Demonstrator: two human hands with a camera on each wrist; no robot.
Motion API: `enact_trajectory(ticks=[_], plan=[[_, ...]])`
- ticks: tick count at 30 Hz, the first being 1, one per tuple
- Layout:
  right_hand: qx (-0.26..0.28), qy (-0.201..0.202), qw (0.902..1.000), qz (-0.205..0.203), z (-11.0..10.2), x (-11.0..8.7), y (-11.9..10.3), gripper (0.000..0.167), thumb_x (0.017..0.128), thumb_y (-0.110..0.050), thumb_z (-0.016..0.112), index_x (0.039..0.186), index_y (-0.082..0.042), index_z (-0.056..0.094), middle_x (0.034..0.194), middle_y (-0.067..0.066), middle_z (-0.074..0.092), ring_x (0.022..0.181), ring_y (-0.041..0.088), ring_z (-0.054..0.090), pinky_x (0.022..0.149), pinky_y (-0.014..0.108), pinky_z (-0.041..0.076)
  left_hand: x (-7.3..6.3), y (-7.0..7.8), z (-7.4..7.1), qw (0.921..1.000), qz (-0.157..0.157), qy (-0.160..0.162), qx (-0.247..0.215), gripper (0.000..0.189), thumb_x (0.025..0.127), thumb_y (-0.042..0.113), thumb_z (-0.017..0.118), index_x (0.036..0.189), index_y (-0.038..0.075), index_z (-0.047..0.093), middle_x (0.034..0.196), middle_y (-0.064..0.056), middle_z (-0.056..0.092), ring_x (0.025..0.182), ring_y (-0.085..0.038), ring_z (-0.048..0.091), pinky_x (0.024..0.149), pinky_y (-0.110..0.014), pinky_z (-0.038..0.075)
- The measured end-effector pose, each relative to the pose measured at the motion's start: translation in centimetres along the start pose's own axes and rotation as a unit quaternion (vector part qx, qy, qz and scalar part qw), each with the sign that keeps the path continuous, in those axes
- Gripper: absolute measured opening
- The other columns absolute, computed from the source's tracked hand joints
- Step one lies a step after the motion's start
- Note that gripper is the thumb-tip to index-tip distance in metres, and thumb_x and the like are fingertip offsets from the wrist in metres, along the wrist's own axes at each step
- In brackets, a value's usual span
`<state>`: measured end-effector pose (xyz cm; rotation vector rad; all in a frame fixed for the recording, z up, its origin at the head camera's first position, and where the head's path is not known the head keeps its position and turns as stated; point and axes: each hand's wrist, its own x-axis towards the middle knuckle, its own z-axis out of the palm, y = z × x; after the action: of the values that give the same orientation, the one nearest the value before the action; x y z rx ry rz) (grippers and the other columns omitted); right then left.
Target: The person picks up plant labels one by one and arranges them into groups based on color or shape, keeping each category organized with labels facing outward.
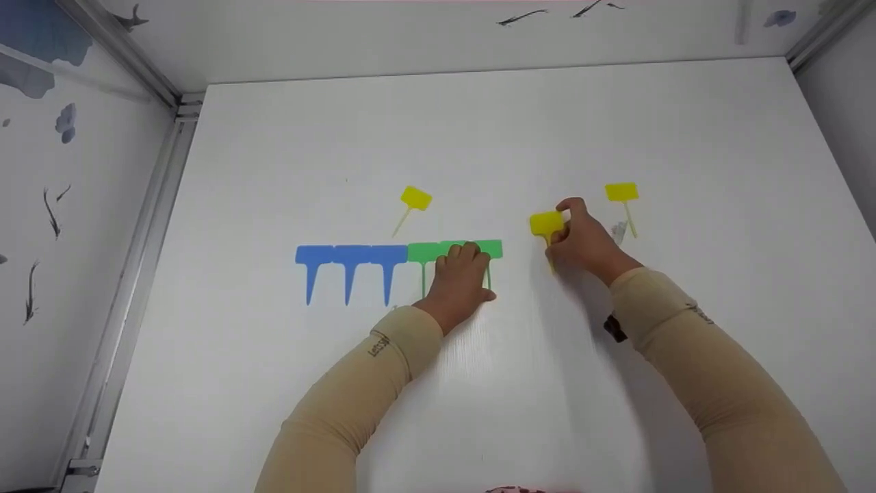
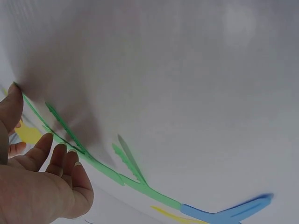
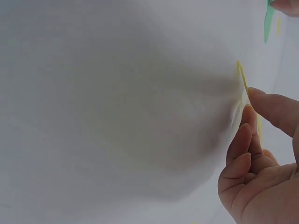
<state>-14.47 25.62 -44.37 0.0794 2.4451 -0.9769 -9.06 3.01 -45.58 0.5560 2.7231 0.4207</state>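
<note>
My right hand [image 1: 585,239] pinches a yellow T-shaped plant label [image 1: 545,223] between thumb and fingers, its stem pointing toward me. In the right wrist view the same label appears edge-on between the fingertips [image 3: 247,109]. My left hand [image 1: 457,284] rests over green plant labels [image 1: 422,252], hiding the middle of their row; the left wrist view has its fingertips [image 2: 46,138] touching them, with the thumb near a stem's tip. Three blue plant labels [image 1: 351,255] continue that row leftward, heads edge to edge, stems toward me.
One loose yellow label [image 1: 415,198] lies tilted behind the row. Another yellow label [image 1: 621,192] lies beyond my right hand, near a small clear scrap [image 1: 619,231]. The white table [image 1: 274,150] is bordered by panels at the back and sides, with a metal frame [image 1: 154,205] on the left.
</note>
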Motion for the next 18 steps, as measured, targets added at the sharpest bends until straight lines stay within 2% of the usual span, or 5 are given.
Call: enact_trajectory(ticks=[6, 18], plan=[[-0.014, 0.0, 0.9998, -0.016, 0.6, -0.6, -0.1, 0.066, 0.089, -0.006, 0.062, 0.139, -0.005, 0.019, 0.098, 0.015, 0.05, 0.085, 0.027, 0.047, 0.078, 0.034, 0.04, 0.0, 0.0, 0.0, 1.0, -0.001, -0.006, 0.003, 0.054, 0.087, 0.037, 0.07, 0.129, 0.01, 0.05, 0.131, -0.006, 0.043, 0.117, -0.024, 0.037, 0.093, -0.038, 0.034], [-0.01, -0.001, 0.9999, -0.004, 1.5, -1.4, -0.5, 0.062, 0.09, -0.006, 0.059, 0.139, -0.006, 0.021, 0.095, 0.014, 0.048, 0.084, 0.027, 0.046, 0.076, 0.034, 0.039, -0.1, 0.0, -0.2, 1.0, 0.0, -0.002, -0.008, 0.054, 0.087, 0.036, 0.071, 0.129, 0.01, 0.05, 0.131, -0.006, 0.044, 0.117, -0.024, 0.037, 0.093, -0.037, 0.034]])
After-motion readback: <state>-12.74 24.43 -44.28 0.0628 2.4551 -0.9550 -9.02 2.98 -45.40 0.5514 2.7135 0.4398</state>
